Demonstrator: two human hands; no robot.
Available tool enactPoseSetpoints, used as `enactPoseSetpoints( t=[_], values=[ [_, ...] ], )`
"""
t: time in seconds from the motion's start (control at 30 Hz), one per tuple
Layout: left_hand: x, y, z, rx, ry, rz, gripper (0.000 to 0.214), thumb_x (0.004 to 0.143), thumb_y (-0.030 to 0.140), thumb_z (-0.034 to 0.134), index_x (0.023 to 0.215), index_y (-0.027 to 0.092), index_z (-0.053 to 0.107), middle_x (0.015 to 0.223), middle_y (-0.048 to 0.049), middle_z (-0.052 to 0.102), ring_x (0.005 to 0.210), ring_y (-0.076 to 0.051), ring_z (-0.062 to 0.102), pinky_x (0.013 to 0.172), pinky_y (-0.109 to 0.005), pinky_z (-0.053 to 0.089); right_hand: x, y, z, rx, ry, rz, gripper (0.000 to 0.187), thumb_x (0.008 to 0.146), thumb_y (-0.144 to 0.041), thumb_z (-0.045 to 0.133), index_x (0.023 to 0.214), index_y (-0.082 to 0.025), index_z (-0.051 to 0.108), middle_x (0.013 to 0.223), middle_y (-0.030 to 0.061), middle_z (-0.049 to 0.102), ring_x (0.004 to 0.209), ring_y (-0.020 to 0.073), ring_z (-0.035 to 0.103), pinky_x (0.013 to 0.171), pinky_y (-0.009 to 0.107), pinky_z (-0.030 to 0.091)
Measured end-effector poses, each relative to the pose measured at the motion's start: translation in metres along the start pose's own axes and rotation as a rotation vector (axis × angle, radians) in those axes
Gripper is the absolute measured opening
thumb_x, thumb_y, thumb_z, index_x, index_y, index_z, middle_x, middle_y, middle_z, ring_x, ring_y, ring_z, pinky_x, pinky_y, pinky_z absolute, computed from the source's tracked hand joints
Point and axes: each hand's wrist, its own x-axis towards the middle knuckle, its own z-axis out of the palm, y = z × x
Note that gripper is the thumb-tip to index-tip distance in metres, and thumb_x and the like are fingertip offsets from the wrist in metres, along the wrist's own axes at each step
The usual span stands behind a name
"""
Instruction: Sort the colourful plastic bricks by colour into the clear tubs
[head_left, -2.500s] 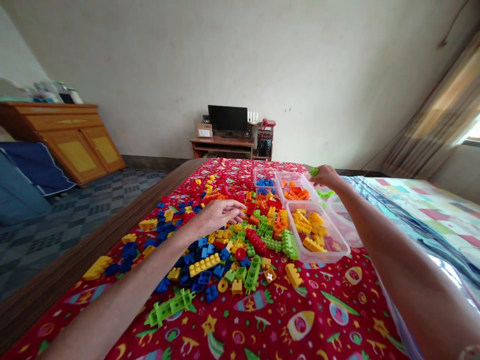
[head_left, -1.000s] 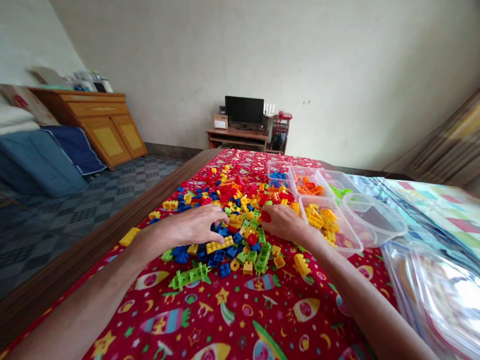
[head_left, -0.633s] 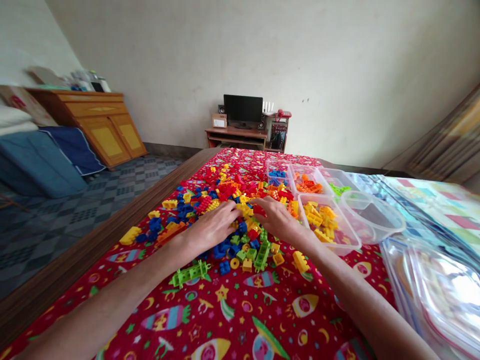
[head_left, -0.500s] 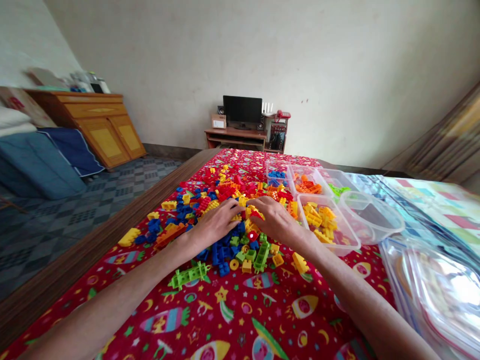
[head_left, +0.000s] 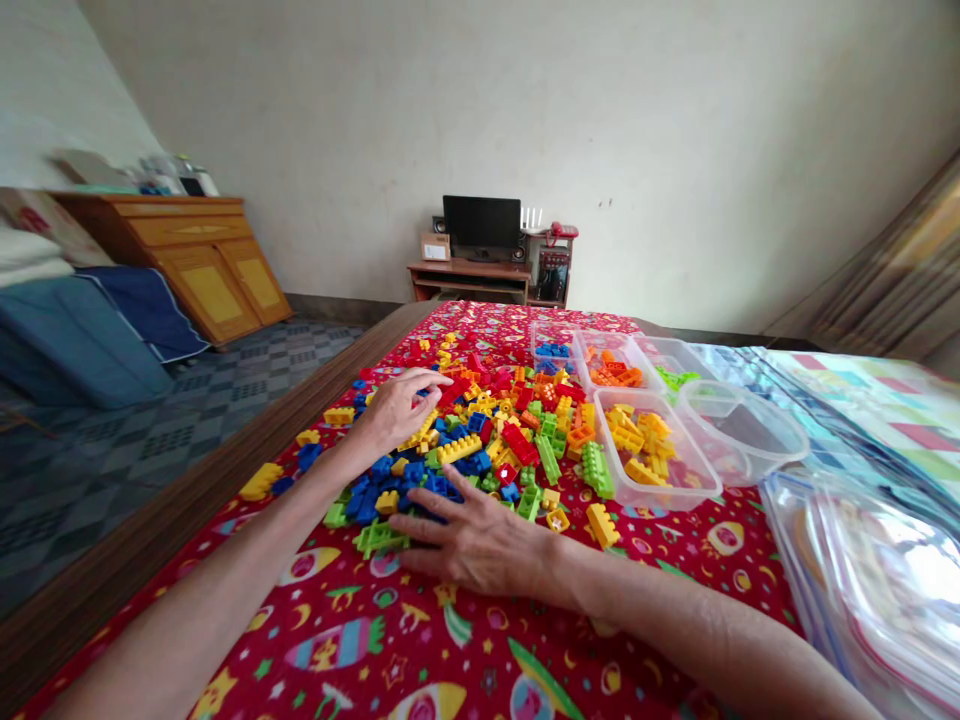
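A heap of toy bricks (head_left: 480,440) in red, blue, yellow, green and orange lies on a red patterned cloth (head_left: 465,650). My left hand (head_left: 397,405) rests on the left part of the heap, fingers curled among blue and yellow bricks; what it grips, if anything, is hidden. My right hand (head_left: 472,540) lies flat on the cloth at the near edge of the heap, fingers spread toward a long green brick (head_left: 379,538) and some blue ones.
Clear tubs stand to the right: one with yellow bricks (head_left: 652,450), one with orange (head_left: 615,372), one with blue (head_left: 553,350), one with green (head_left: 679,372). A round clear bowl (head_left: 742,430) and plastic lids (head_left: 870,580) lie farther right. The table's wooden edge (head_left: 187,510) runs along the left.
My right hand has pulled back from the middle of the heap to its near edge and flattened out. My left hand has slid left and farther away over the bricks.
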Motion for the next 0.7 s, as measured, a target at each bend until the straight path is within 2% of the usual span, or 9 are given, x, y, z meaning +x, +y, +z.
enactPoseSetpoints(
  t=[0.13,0.27,0.37,0.5,0.6,0.7],
  values=[
    [-0.001,-0.005,0.003,0.016,-0.017,0.006,0.034,0.087,0.034,0.041,0.097,0.016,0.068,0.106,-0.0097,0.066,0.097,-0.021,0.062,0.086,-0.034,0.052,-0.010,0.026,-0.004,-0.018,-0.045,0.103,0.026,0.094,-0.022,0.043,0.109,-0.024,0.064,0.146,0.0031,0.041,0.133,0.0290,0.033,0.107,0.059,0.025],
    [-0.003,-0.007,0.008,0.043,-0.039,0.032,0.032,0.088,0.032,0.040,0.098,0.018,0.068,0.106,-0.0083,0.067,0.100,-0.020,0.061,0.094,-0.036,0.048,-0.016,0.039,-0.002,-0.026,-0.041,0.209,0.021,0.093,-0.025,0.046,0.095,-0.019,0.066,0.141,0.0074,0.046,0.133,0.0282,0.034,0.108,0.056,0.025],
    [-0.005,-0.011,0.013,0.077,-0.086,0.053,0.035,0.088,0.033,0.039,0.101,0.018,0.068,0.110,-0.0091,0.066,0.104,-0.020,0.061,0.098,-0.036,0.046,-0.018,0.048,-0.001,-0.032,-0.019,0.322,0.021,0.092,-0.028,0.047,0.100,-0.018,0.063,0.142,0.0127,0.043,0.132,0.0285,0.035,0.107,0.055,0.028],
    [-0.006,-0.016,0.021,0.122,-0.139,0.053,0.038,0.089,0.035,0.038,0.106,0.017,0.066,0.112,-0.0098,0.066,0.108,-0.021,0.060,0.099,-0.038,0.045,-0.025,0.064,-0.007,-0.037,0.000,0.537,0.026,0.090,-0.020,0.050,0.113,-0.018,0.059,0.145,0.0188,0.035,0.132,0.0290,0.035,0.105,0.052,0.031],
    [-0.007,-0.015,0.024,0.127,-0.157,0.060,0.037,0.089,0.035,0.039,0.108,0.017,0.065,0.114,-0.0105,0.066,0.108,-0.022,0.060,0.098,-0.038,0.045,-0.035,0.076,-0.014,-0.006,-0.013,0.715,0.033,0.090,-0.024,0.051,0.122,-0.019,0.056,0.141,0.0196,0.039,0.130,0.0303,0.040,0.102,0.050,0.036],
    [-0.008,-0.008,0.027,0.105,-0.185,0.082,0.036,0.089,0.034,0.040,0.109,0.017,0.064,0.114,-0.0104,0.066,0.106,-0.021,0.061,0.096,-0.037,0.047,-0.045,0.086,-0.025,0.013,-0.002,0.808,0.034,0.091,-0.027,0.049,0.122,-0.018,0.057,0.135,0.0180,0.047,0.125,0.0284,0.045,0.101,0.045,0.038]
  ],
)
